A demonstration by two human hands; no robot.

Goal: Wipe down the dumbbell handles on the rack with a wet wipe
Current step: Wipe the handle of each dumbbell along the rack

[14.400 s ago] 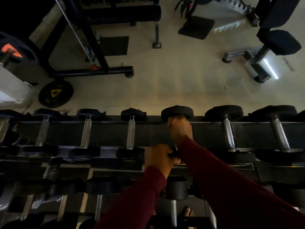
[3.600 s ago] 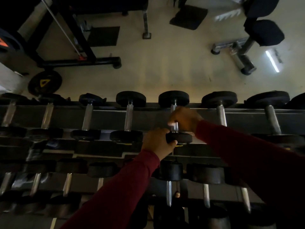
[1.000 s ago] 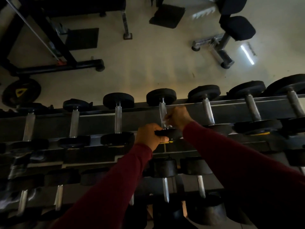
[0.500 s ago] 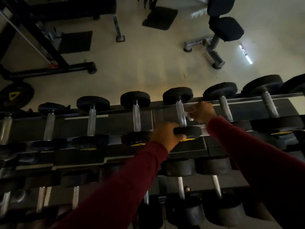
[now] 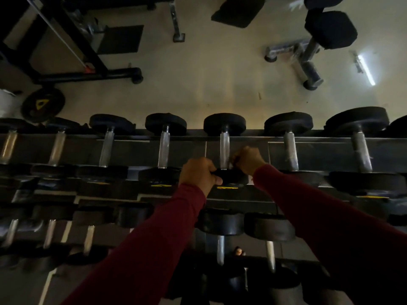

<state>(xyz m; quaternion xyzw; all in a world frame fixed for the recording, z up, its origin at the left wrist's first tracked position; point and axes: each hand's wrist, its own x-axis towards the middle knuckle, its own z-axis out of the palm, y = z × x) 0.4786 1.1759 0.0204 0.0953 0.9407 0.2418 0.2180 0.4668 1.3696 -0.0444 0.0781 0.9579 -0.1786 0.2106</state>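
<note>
A dark dumbbell rack (image 5: 132, 150) runs across the view with several dumbbells on its top tier. The middle dumbbell has a chrome handle (image 5: 224, 148) and black heads. My left hand (image 5: 199, 175) grips its near head (image 5: 233, 178) from the left. My right hand (image 5: 247, 160) is curled into a fist against the right side of the handle's near end. The wet wipe is hidden inside that fist. Both arms wear dark red sleeves.
Neighbouring dumbbells lie at left (image 5: 164, 150) and right (image 5: 290, 150) of the one held. Lower tiers carry more dumbbells (image 5: 220, 225). Beyond the rack are pale floor, a bench (image 5: 328, 29), a black machine frame (image 5: 88, 71) and a weight plate (image 5: 43, 104).
My right hand slid down the chrome handle toward its near head, and the white wipe seen before is now hidden. My left hand kept its grip on the near head.
</note>
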